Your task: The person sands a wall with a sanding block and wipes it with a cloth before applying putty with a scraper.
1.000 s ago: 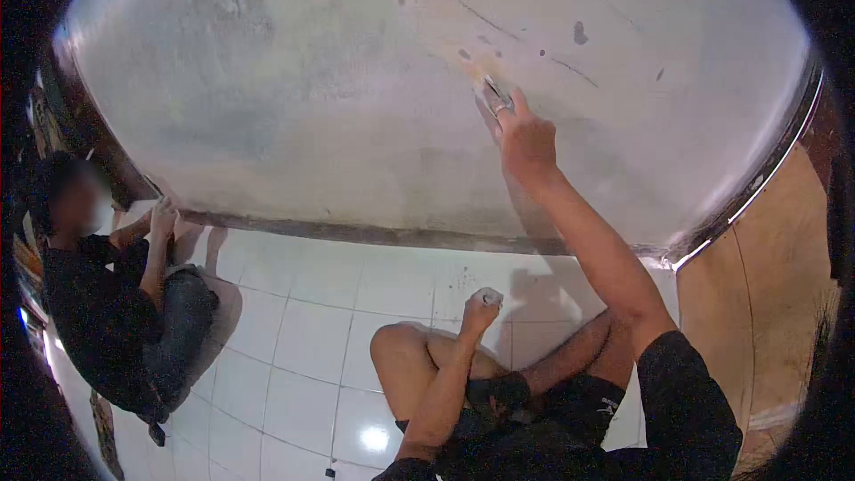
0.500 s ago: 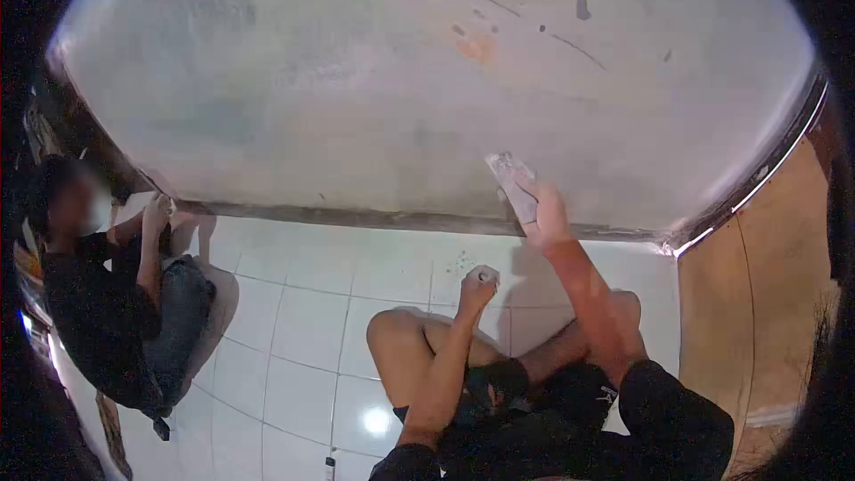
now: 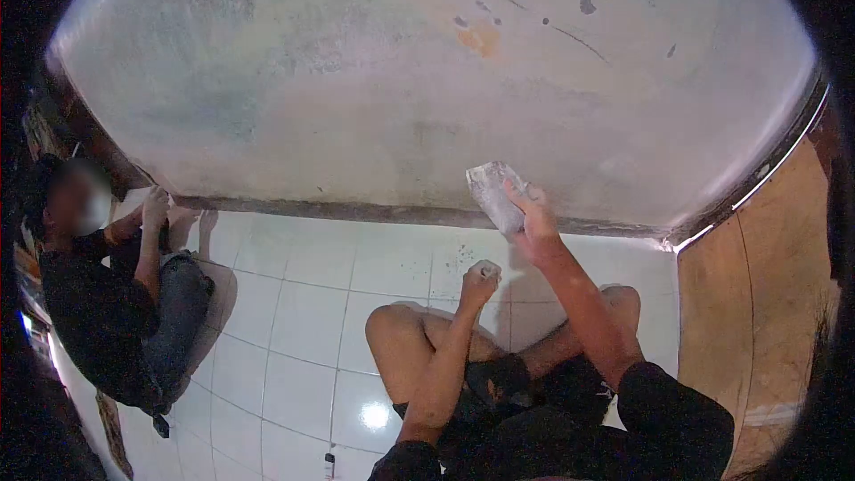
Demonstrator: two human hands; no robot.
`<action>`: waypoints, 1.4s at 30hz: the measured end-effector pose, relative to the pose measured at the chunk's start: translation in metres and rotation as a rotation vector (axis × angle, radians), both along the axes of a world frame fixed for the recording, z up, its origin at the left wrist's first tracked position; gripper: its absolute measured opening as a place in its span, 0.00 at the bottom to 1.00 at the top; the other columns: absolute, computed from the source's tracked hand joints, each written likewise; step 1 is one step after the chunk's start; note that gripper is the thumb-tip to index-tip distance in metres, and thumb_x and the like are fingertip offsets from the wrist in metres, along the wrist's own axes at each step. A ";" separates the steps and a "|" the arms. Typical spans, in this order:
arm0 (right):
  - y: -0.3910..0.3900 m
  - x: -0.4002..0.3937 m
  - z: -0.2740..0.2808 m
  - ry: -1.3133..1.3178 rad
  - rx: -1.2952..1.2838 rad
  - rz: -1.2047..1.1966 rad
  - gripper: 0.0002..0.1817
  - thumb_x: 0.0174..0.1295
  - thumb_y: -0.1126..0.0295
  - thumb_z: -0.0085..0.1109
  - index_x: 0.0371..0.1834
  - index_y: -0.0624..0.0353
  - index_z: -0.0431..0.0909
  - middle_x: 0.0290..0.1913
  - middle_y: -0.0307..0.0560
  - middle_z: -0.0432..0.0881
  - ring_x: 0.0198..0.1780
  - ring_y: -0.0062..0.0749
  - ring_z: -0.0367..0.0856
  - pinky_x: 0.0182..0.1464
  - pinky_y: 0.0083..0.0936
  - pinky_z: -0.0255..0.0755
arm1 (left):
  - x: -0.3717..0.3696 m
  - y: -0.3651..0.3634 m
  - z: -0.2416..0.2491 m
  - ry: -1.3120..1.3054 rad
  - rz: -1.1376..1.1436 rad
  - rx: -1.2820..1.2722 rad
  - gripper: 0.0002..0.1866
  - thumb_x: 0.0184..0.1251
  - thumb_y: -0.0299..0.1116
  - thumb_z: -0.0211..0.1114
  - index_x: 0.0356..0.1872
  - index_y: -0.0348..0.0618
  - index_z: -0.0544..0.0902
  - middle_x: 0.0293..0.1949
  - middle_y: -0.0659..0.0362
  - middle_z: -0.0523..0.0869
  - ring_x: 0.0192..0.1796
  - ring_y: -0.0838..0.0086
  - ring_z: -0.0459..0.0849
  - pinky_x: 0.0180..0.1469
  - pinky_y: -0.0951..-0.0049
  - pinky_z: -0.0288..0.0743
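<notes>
My right hand (image 3: 534, 216) grips a flat, greyish-white dusty sheet or pad (image 3: 495, 194), its thumb on the near face. The pad is tilted in front of the lower part of the patchy grey wall (image 3: 356, 125). My left hand (image 3: 482, 278) is closed, dusty and white about the fingers, above the white tiled floor (image 3: 303, 312) near my knees. What it holds, if anything, is hidden. Dark crumbs (image 3: 465, 254) lie on the tiles just behind my left hand.
At the left another person in dark clothes (image 3: 98, 321) sits by the wall, their hands (image 3: 155, 209) near its corner. A brown panel (image 3: 721, 303) stands at the right. A small dark object (image 3: 329, 465) is on the floor at the bottom.
My right hand and the pad have moved left and slightly down, and more of the pad's face shows. My left hand has barely moved. The other person's hands are slightly higher.
</notes>
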State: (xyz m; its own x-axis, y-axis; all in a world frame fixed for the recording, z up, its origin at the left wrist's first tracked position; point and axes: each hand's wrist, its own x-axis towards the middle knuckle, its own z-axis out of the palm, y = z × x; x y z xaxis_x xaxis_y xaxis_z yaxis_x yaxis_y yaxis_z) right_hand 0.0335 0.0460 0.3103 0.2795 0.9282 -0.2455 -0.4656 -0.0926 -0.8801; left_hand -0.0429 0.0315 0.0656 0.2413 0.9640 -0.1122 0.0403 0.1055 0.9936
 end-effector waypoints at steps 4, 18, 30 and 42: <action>0.009 0.012 -0.025 -0.213 0.145 0.164 0.17 0.62 0.56 0.62 0.40 0.60 0.77 0.35 0.43 0.80 0.35 0.27 0.78 0.40 0.25 0.72 | -0.001 -0.001 0.004 -0.029 -0.002 -0.021 0.05 0.61 0.30 0.61 0.31 0.40 0.81 0.23 0.59 0.83 0.24 0.79 0.79 0.29 0.75 0.73; 0.060 0.045 0.053 -1.310 1.000 0.020 0.16 0.67 0.67 0.49 0.54 0.65 0.74 0.59 0.59 0.75 0.62 0.45 0.73 0.63 0.30 0.63 | -0.005 -0.004 0.017 0.036 0.006 0.117 0.05 0.59 0.29 0.61 0.29 0.39 0.81 0.22 0.59 0.84 0.24 0.78 0.80 0.29 0.76 0.74; 0.135 0.021 0.110 -1.374 1.442 0.367 0.15 0.70 0.69 0.39 0.58 0.53 0.67 0.68 0.51 0.66 0.69 0.48 0.62 0.73 0.40 0.49 | 0.002 -0.002 -0.016 -0.079 -0.008 0.089 0.04 0.60 0.27 0.59 0.29 0.40 0.81 0.23 0.59 0.83 0.27 0.78 0.80 0.30 0.74 0.73; 0.121 0.055 0.087 -1.439 1.348 0.369 0.15 0.67 0.72 0.44 0.56 0.56 0.69 0.67 0.52 0.67 0.70 0.50 0.61 0.72 0.42 0.50 | 0.004 -0.009 0.013 0.052 -0.031 0.079 0.04 0.59 0.28 0.60 0.30 0.39 0.80 0.23 0.58 0.82 0.27 0.77 0.80 0.32 0.73 0.73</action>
